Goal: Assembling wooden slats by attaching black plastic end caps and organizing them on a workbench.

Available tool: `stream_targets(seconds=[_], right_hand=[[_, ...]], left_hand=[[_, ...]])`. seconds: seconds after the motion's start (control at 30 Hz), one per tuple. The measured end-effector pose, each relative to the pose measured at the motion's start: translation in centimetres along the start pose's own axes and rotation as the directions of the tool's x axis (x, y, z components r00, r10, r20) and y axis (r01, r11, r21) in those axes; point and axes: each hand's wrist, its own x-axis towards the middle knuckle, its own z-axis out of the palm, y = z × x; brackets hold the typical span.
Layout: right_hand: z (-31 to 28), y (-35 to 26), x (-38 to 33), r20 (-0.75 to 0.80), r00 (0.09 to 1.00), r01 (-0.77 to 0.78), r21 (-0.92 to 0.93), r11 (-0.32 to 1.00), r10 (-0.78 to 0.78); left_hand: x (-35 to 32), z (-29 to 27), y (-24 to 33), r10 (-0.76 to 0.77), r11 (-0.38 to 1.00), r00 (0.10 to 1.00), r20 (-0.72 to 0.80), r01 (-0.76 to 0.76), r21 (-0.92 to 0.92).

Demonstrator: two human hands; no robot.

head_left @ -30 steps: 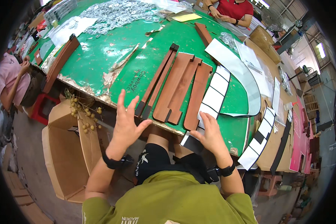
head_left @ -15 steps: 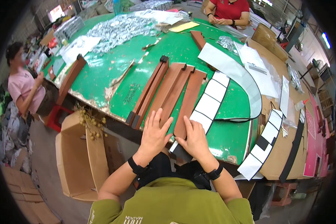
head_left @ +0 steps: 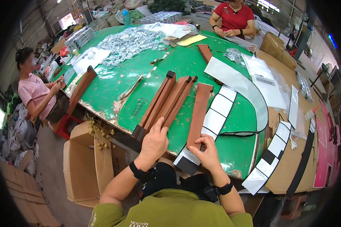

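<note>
My left hand (head_left: 154,142) is closed round the near ends of a bundle of brown leather-like straps (head_left: 174,100) standing on edge, its thumb side partly hidden. Just left of it lies another brown pair of straps (head_left: 154,104) with black ends. My right hand (head_left: 206,151) pinches the rounded near end of a single flat brown strap (head_left: 199,115) between thumb and fingers. This strap lies partly over a long white panel (head_left: 218,113) with black dividing lines and a black near end (head_left: 186,165).
Curved white band (head_left: 254,90) beyond the panel; heaped metal rings (head_left: 129,43) at the back of the green table (head_left: 132,109). An open cardboard box (head_left: 81,166) stands lower left. Co-workers sit at left (head_left: 36,94) and far right (head_left: 235,19). More white panels (head_left: 271,157) lie at right.
The single strap has shifted right, onto the white panel, with my right hand now pinching its end. The middle straps have turned onto edge and closed together under my left hand.
</note>
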Motion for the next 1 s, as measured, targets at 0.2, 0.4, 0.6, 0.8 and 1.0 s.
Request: stream_targets(seconds=[0.2,0.4,0.6,0.8,1.0], right_hand=[[0.7,-0.7,1.5,0.028,0.949,-0.275,0.554,0.786,0.313],[0.1,-2.0,3.1,0.199,0.904,-0.407,0.676,0.615,0.379],[0.4,-2.3,3.7,0.214,0.889,-0.436,0.668,0.603,0.405],[1.5,-1.9,3.4,0.181,0.882,-0.444,0.631,0.636,0.436],[0.9,-2.7,3.2,0.125,0.884,-0.43,0.596,0.678,0.45]], left_hand=[[0.2,-1.3,-1.5,0.056,0.995,0.995,-0.083,-0.049,0.085],[1.0,-2.0,-2.0,-0.038,0.997,0.993,-0.109,0.046,0.066],[2.1,-0.3,-4.3,-0.084,0.943,0.988,-0.132,0.122,0.308],[6.2,0.0,-5.0,-0.305,0.898,0.952,0.027,0.279,0.339],[8.5,0.7,-6.4,-0.407,0.891,0.907,0.106,0.369,0.263]])
